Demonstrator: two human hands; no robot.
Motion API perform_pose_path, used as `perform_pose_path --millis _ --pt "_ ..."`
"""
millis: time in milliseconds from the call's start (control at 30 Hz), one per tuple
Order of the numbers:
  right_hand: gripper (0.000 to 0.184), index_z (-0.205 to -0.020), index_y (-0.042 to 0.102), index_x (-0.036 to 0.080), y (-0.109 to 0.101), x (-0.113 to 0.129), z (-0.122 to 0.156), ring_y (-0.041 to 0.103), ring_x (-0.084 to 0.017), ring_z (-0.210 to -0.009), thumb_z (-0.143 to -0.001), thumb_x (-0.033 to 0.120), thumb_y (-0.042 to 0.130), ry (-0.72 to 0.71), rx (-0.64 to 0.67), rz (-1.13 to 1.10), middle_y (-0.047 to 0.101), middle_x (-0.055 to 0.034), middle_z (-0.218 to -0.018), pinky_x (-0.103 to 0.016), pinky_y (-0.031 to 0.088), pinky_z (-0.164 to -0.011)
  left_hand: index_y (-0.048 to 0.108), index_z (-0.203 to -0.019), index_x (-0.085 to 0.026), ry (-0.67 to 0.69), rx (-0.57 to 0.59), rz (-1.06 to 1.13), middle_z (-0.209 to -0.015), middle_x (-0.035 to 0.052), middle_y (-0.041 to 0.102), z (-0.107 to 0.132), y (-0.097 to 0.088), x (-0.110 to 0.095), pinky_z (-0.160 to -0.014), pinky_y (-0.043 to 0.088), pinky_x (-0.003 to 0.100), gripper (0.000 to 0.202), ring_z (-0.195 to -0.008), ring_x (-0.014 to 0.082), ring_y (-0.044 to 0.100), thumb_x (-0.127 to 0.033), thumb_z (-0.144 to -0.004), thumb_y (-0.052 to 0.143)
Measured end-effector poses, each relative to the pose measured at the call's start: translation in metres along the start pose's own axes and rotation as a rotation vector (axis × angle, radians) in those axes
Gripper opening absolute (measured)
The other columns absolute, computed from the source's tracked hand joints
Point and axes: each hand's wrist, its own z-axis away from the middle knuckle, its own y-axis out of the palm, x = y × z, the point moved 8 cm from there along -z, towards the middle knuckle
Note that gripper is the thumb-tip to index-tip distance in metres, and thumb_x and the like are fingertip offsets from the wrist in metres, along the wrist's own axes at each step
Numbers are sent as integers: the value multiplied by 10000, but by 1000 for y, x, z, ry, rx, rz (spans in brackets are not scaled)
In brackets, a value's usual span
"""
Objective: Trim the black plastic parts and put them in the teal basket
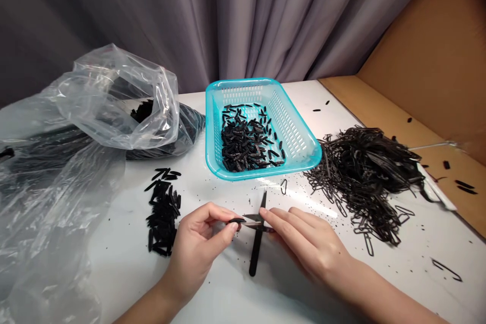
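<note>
My left hand (207,235) is closed, pinching a small black strip-like piece (236,220) between thumb and index finger. My right hand (309,240) is closed around a pair of small scissors (251,217), whose handles are mostly hidden under the fingers. Their blades point left and sit apart, with the tips at the black piece. Beneath the scissors, a slim knife-like tool (255,255) with a black handle lies on the table, its pointed end away from me. Left of my left hand is a pile of similar black pieces (163,215).
A turquoise basket (261,174) holding many black pieces stands ahead. A clear plastic bag (125,61) with black contents lies at left. At right is a tangled heap of black loops (364,177) beside a cardboard panel (433,55). Small black specks dot the white table (125,268).
</note>
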Motion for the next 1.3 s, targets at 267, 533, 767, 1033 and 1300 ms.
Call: perform_pose_path --millis 267,533,767,1033,1300 --pt "308 -1169 493 2 4 0 2 514 -169 -719 -867 40 444 -9 9 14 623 -145 -967 -295 466 -554 600 -729 -179 36 7 -46 -778 22 649 0 1 -2 -734 463 252 69 -781 163 608 -115 -751 615" --pt "333 -1176 498 -12 6 4 5 502 -177 -694 -850 24 440 -30 42 76 623 -154 -972 -296 447 -531 599 -715 -193 47 3 -61 -766 -4 636 3 -1 -1 -730 456 218 101 -768 134 594 -103 -756 620" --pt "326 -1162 514 -21 7 6 4 508 -186 -681 -859 36 409 -41 57 96 626 -160 -945 -301 454 -520 609 -711 -202 17 -8 -45 -759 -29 640 1 -1 3 -706 457 177 108 -744 105 590 -104 -747 638" --pt "318 -1142 519 -40 4 8 2 503 -193 -666 -864 34 383 -49 59 77 625 -176 -936 -308 460 -492 609 -712 -195 -37 10 0 -752 -32 634 0 -1 9 -696 473 188 96 -724 108 607 -111 -747 639" --pt "309 -1142 521 -32 5 8 3 502 -191 -677 -860 41 417 -54 52 78 627 -166 -968 -307 464 -502 610 -699 -184 -64 27 1 -751 -18 635 -1 -2 11 -667 471 199 77 -697 114 600 -133 -729 659"
